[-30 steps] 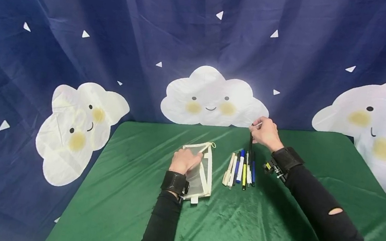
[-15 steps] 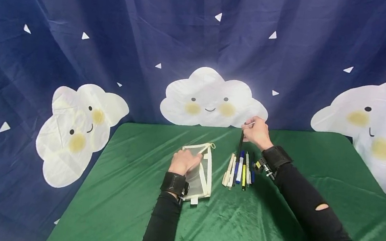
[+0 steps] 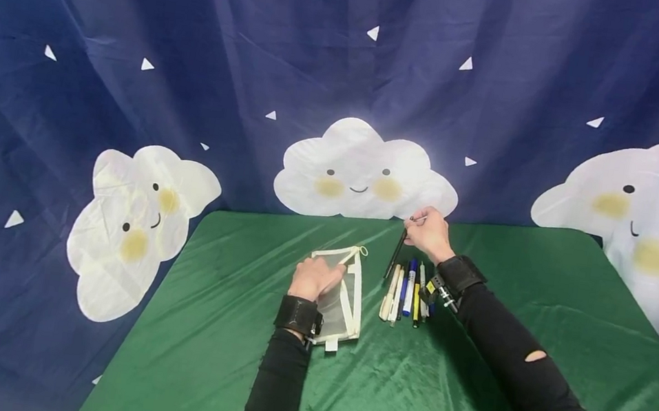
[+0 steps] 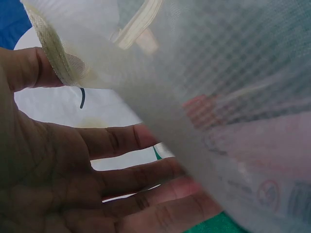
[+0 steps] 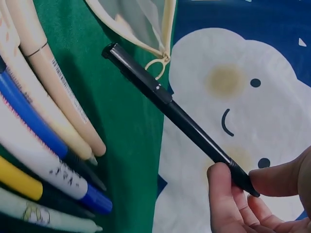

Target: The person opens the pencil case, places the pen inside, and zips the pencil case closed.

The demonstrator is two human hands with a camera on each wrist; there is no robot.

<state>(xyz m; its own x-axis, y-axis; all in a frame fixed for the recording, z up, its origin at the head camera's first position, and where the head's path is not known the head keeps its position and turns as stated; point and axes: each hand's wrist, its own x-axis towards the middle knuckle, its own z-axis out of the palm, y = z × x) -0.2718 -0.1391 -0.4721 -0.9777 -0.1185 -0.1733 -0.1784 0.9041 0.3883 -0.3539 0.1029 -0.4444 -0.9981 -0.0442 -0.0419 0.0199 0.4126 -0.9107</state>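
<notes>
With thumb and fingertips my right hand (image 3: 429,234) pinches a black pen (image 5: 181,119) near one end. The pen's clip end points away from the fingers, toward the pouch in the right wrist view. My left hand (image 3: 313,278) grips a see-through mesh zip pouch (image 3: 357,306) with cream edging. In the left wrist view its thumb (image 4: 36,68) is at the zipper edge, and the other fingers lie against the pouch's pale, see-through side (image 4: 170,97). Between the hands, several pens and markers (image 3: 409,292) lie side by side.
A green cloth (image 3: 215,315) covers the table. At its back hangs a dark blue curtain (image 3: 252,35) with smiling clouds (image 3: 365,168). A cream ring pull (image 5: 156,68) sits at the pouch's zipper corner. A beige pen (image 5: 58,73) lies at the row's pouch side.
My right hand has moved left with the black pen, from above the row's right side toward the pouch. The pen now slants down toward the pouch. My left hand stays on the pouch.
</notes>
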